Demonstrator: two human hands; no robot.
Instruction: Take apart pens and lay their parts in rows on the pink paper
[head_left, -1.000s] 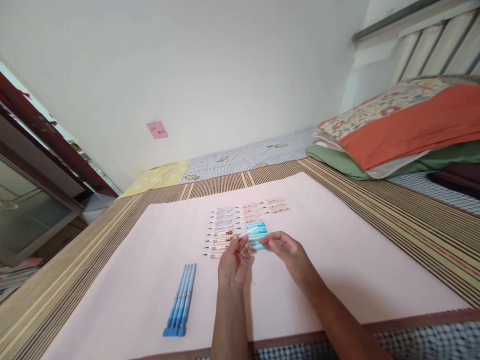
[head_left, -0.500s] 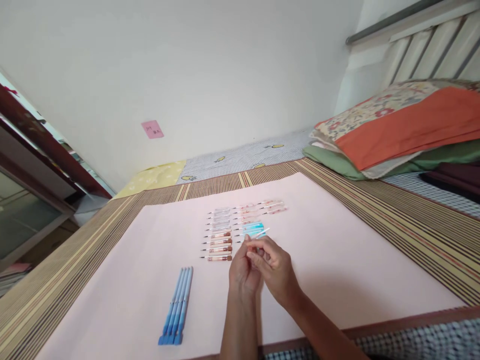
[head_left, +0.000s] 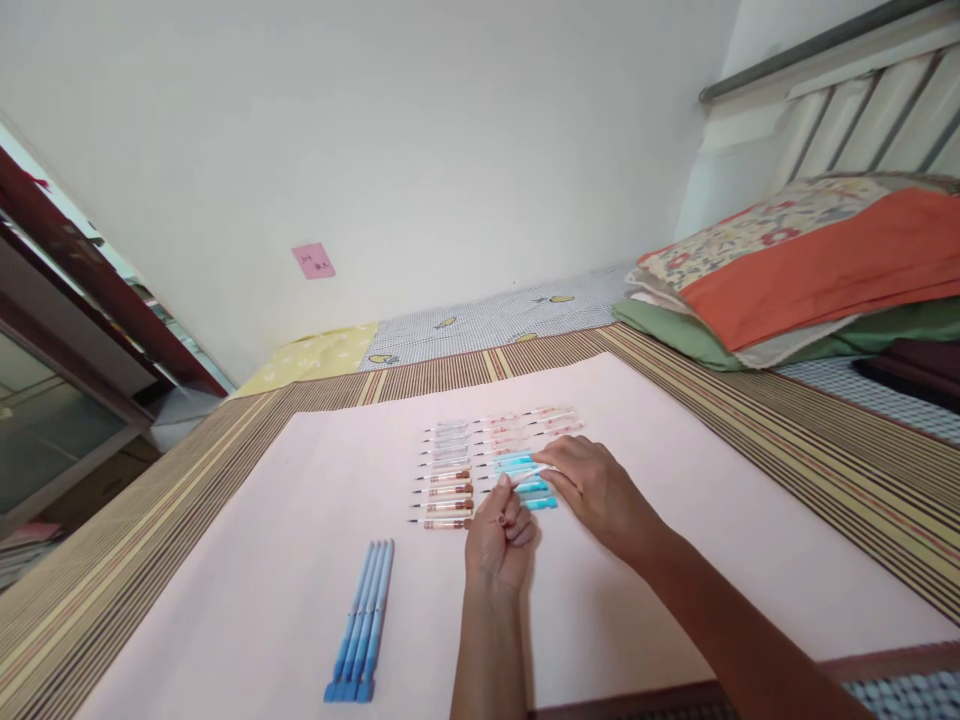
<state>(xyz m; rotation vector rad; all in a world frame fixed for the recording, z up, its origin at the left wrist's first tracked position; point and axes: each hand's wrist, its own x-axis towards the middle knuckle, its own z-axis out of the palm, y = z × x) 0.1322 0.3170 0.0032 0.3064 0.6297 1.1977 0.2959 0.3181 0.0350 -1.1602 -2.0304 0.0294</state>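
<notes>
White stick [head_left: 528,475] is pinched at opposite ends by the left hand [head_left: 501,535] and the right hand [head_left: 592,488], apparently for steadiness, above the sheet [head_left: 247,570], well inside its edges.

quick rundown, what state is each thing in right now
left hand, pinching
right hand, pinching
white stick, held between both hands
blue pens, lying side by side
brown sticks, lying in a row
cyan sticks, lying, partly covered
sheet, spread out
pink note, stuck on wall
</notes>
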